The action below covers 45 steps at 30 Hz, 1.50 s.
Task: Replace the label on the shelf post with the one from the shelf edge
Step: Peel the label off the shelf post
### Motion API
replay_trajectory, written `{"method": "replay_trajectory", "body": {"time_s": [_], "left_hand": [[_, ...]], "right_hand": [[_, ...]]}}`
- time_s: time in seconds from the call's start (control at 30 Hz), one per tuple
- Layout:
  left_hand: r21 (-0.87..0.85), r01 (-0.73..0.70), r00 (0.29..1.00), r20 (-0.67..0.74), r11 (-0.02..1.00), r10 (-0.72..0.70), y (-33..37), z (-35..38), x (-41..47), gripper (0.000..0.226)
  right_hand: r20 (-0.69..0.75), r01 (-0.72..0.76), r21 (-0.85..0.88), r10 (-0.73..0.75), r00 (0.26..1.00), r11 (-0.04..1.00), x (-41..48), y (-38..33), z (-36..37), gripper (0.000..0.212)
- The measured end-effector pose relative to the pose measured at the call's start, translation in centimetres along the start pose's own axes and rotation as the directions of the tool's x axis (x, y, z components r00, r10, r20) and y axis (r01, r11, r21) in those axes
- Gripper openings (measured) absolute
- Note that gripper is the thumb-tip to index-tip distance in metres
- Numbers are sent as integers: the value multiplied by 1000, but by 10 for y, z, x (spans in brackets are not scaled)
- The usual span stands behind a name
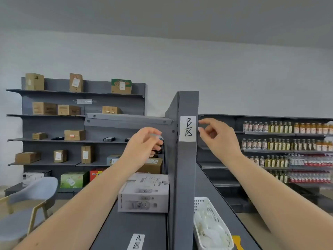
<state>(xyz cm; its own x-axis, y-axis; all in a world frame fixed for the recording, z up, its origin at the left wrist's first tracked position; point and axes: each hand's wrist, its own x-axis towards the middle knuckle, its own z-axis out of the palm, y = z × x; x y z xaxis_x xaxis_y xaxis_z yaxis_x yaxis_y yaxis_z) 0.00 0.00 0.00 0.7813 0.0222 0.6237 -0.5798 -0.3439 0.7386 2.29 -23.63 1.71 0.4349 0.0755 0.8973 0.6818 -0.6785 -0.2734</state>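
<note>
The grey shelf post [185,177] stands straight up in the middle, and everything here is told from it. Closest to the person, just left of the post's bottom, a white label marked A [136,241] lies stuck on the dark shelf edge [126,230]. Just right of the post's bottom sits a white basket [212,222] with holes in its sides and pale things inside. A little farther, left of the post, a white printed box [144,193] rests on the shelf, touching the post's side.

Higher up, a white label marked B [188,128] is stuck on the front of the post. The right hand [218,136] is just right of that label, fingers bent and pinched close by its edge. Whether the fingertips touch the paper cannot be told. The left hand [144,145] is left of the post at about the same height, fingers curled in. It may hold something small, but that cannot be told.

Far behind, left of the post, grey shelves [75,139] hold brown boxes. Far right of the post, more shelves hold rows of bottles [286,143].
</note>
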Motion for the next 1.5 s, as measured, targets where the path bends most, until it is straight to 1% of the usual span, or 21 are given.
{"method": "replay_trajectory", "body": {"time_s": [0.1, 0.17, 0.27, 0.37, 0.47, 0.5, 0.57, 0.77, 0.83, 1.13, 1.37, 1.5], "left_hand": [[-75, -17, 998, 59, 997, 21, -5, 4, 27, 27], [-119, -25, 996, 87, 993, 35, -10, 13, 39, 33], [-138, -25, 993, 114, 990, 41, -13, 29, 49, 32], [-114, -41, 994, 97, 993, 52, -10, 39, 52, 20], [-80, -72, 994, 74, 994, 78, -5, 42, 54, 12], [-56, -83, 994, 72, 995, 87, -4, 42, 55, 11], [-6, -104, 992, 78, 995, 104, -1, 43, 55, 12], [55, -136, 989, 71, 989, 132, -2, 45, 56, 15], [58, -129, 990, 68, 990, 125, -1, 45, 57, 16], [89, -131, 991, 41, 987, 128, -2, 46, 55, 15], [95, -131, 991, 39, 987, 128, -1, 47, 54, 16], [98, -139, 990, 14, 985, 138, -3, 50, 52, 17]], "right_hand": [[-86, 42, 9, -42, 995, 999, 17, 8, 13, 21], [-114, 67, 27, -64, 991, 997, 20, 14, 22, 23], [-129, 150, -46, -154, 980, 988, 25, 25, 29, 27], [-164, 297, -154, -321, 933, 942, 32, 35, 31, 29], [-222, 415, -244, -467, 856, 877, 37, 44, 33, 28], [-237, 440, -265, -500, 833, 858, 37, 46, 34, 27], [-255, 460, -280, -527, 811, 843, 37, 49, 36, 24], [-270, 431, -241, -487, 831, 869, 35, 52, 42, 22], [-283, 435, -219, -484, 828, 873, 36, 53, 43, 20], [-312, 443, -227, -496, 811, 867, 37, 56, 48, 17], [-272, 407, -101, -419, 866, 908, 34, 50, 46, 18], [-238, 377, -65, -382, 893, 924, 32, 45, 44, 16]]}}
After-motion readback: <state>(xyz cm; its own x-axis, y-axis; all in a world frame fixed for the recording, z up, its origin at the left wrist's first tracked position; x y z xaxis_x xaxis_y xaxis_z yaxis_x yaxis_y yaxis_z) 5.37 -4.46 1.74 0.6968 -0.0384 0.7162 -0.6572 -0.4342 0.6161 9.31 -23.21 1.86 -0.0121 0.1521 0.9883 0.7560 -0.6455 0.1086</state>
